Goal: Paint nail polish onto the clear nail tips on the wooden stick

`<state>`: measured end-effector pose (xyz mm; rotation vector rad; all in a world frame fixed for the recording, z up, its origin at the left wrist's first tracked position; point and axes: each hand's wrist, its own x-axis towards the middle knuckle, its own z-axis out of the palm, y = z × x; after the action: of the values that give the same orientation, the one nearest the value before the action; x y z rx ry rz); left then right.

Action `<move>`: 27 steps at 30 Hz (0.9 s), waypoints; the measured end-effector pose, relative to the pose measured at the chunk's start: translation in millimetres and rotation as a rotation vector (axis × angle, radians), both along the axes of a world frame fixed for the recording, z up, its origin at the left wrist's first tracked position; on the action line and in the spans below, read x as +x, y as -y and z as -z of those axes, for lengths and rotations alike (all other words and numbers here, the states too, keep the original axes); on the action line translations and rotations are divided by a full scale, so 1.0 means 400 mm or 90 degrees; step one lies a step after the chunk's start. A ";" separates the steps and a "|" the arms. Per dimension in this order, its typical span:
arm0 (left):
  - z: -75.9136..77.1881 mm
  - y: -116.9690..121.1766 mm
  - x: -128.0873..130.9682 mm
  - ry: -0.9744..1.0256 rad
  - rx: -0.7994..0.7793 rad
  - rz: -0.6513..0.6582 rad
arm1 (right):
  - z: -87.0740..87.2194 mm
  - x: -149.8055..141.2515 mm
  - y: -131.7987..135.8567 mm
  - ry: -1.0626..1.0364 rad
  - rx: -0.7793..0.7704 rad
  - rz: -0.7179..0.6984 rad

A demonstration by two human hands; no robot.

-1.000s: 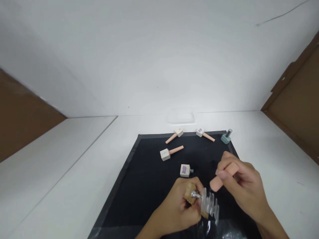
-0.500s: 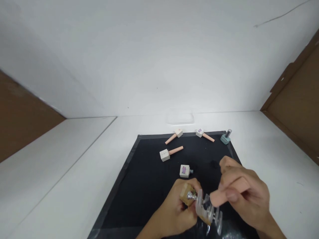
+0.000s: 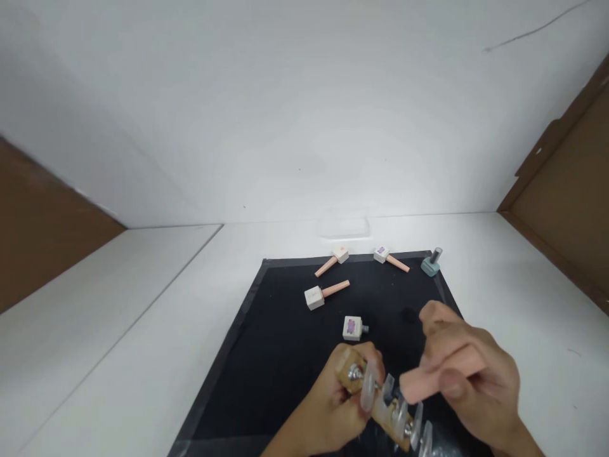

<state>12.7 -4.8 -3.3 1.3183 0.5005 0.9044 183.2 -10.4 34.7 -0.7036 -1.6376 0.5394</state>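
Note:
Gripped in my left hand (image 3: 335,403) is a wooden nail stand (image 3: 349,368) with metal knobs along it. Several clear false nails (image 3: 399,416) stand up in a row on this stand, which lies slanted toward the lower right. My right hand (image 3: 476,374) is closed around a pink nail polish cap (image 3: 423,384), held close over the row of nails. Any brush under the cap is hidden from me. Just beyond my left hand, an uncapped white polish bottle (image 3: 352,328) with a purple mark lies on its side, its neck pointing right.
On the black mat (image 3: 276,355) lie pink-capped polish bottles: one left of middle (image 3: 314,297), one at the back (image 3: 340,254) and one farther right (image 3: 381,254). A teal bottle (image 3: 431,266) is at the far right corner. Behind the mat sits a clear tray (image 3: 345,227).
My left hand has turned the nail stand, so its wooden face and knobs show more and the nails lean differently. The pink cap has shifted slightly, staying close to the nails.

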 end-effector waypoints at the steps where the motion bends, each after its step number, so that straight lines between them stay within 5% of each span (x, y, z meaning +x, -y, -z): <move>1: 0.002 0.001 0.001 0.007 -0.011 0.002 | 0.000 0.000 0.000 0.006 -0.005 0.006; 4: 0.009 0.003 0.003 0.012 -0.035 -0.001 | -0.001 -0.002 -0.001 -0.017 -0.002 0.052; 8: 0.011 0.001 0.006 0.024 -0.050 -0.003 | -0.007 -0.004 -0.003 0.009 0.013 -0.004; 12: 0.005 -0.003 0.009 0.032 -0.094 0.010 | -0.010 -0.003 -0.004 -0.012 0.007 0.061; 16: 0.000 -0.007 0.014 0.030 -0.101 0.010 | -0.020 -0.005 -0.007 0.027 0.022 -0.018; 20: 0.003 -0.009 0.015 0.039 -0.114 0.021 | -0.028 -0.009 -0.010 0.013 0.020 0.051; 24: 0.010 -0.010 0.010 0.004 -0.091 -0.006 | -0.034 -0.012 -0.011 0.039 0.028 -0.006; 27: 0.016 -0.010 0.009 0.010 -0.055 -0.031 | -0.034 -0.012 -0.011 0.034 0.041 0.051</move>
<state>16.2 -0.8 -9.8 1.2247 0.5547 0.9231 178.2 -6.2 48.3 -0.7380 -1.6620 0.4117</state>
